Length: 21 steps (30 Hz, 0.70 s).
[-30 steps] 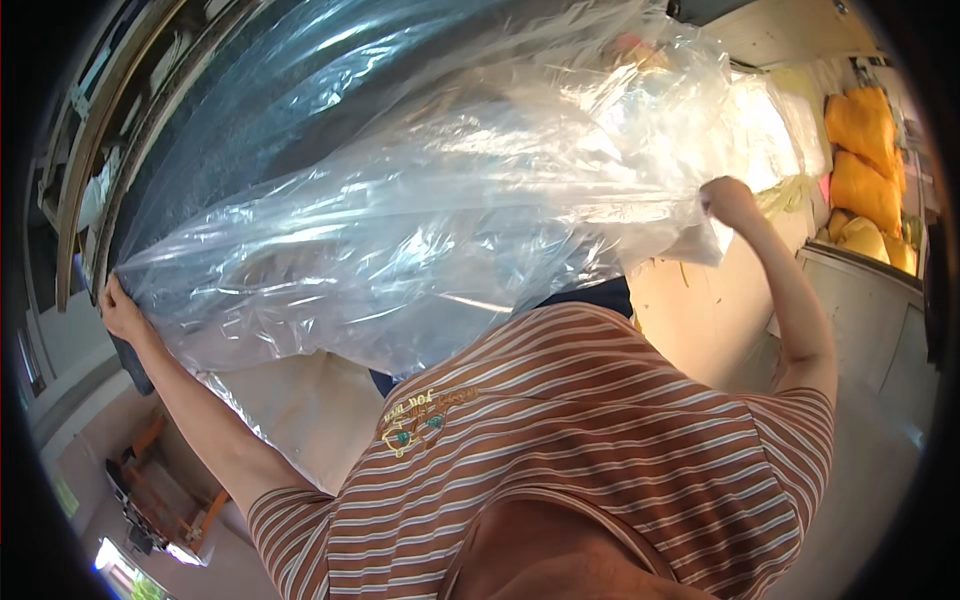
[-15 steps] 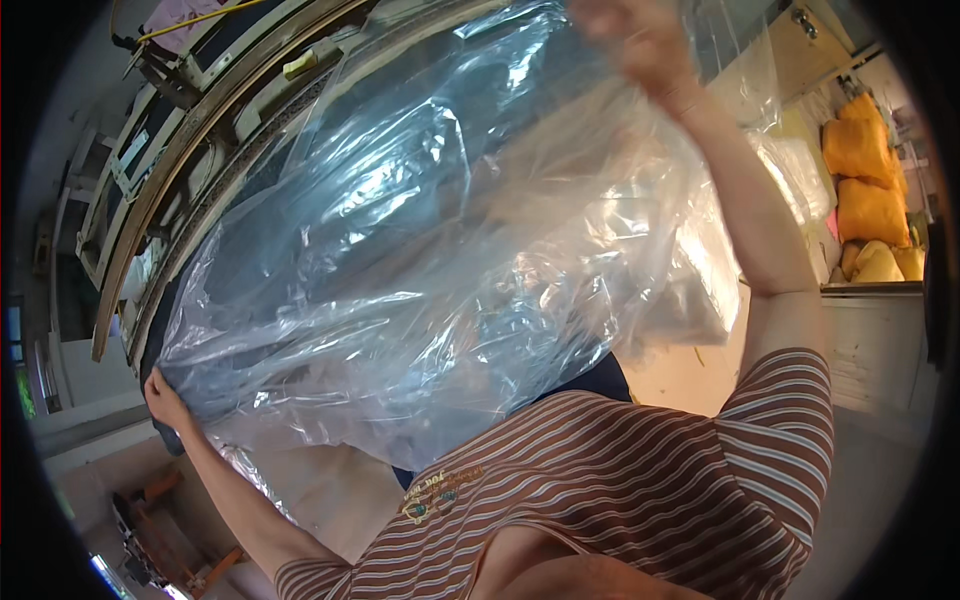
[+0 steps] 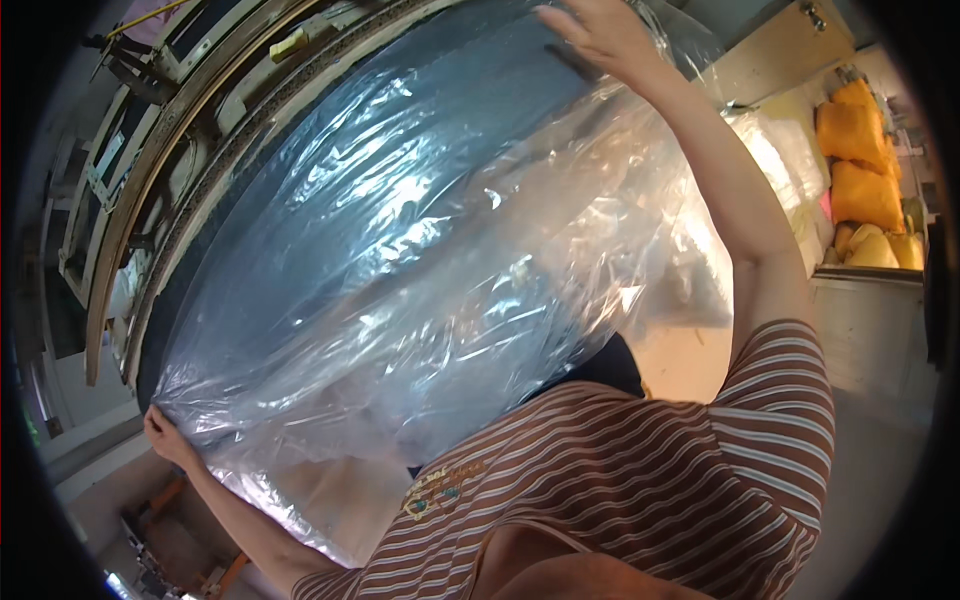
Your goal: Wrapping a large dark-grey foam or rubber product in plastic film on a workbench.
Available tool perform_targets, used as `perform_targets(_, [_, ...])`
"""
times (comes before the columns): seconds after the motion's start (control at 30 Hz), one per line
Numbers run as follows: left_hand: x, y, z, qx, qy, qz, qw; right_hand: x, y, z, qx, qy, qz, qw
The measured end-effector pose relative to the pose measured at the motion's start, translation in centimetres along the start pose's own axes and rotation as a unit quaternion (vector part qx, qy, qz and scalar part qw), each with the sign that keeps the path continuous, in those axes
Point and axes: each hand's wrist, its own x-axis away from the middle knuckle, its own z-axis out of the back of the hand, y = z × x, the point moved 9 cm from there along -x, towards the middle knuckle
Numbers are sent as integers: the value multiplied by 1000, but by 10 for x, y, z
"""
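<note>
A large clear plastic sheet [image 3: 400, 250] spreads in front of me over a dark blue-grey surface [image 3: 470, 80], with its near part hanging down toward my body. At the far left, my left hand [image 3: 168, 440] is closed on the gathered edge of the sheet, fingers pinched together. My right hand [image 3: 605, 40] reaches to the far side of the sheet at the upper right. Its fingers are stretched out and apart, over or against the plastic; whether they press on it I cannot tell.
Beyond the sheet runs a long machine frame [image 3: 150, 190] with wooden and metal rails. A small yellow piece [image 3: 290, 45] sits on it. To the right are folded clear plastic [image 3: 785, 150] and orange bundles [image 3: 860, 160] on a shelf. A wooden panel [image 3: 800, 50] stands at the upper right.
My left hand has moved slightly nearer, still gripping the sheet's edge. My right hand has shifted left and its fingers have spread. The sheet now lies flatter and tauter over the dark surface.
</note>
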Motion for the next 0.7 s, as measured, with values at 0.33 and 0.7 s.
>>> perform_targets(0.33, [24, -46, 81, 42, 9, 78, 996, 67, -64, -32, 127, -200, -140, 961])
perform_targets(0.7, [111, -83, 145, 165, -8, 216, 962, 37, -2, -12, 87, -155, -309, 934])
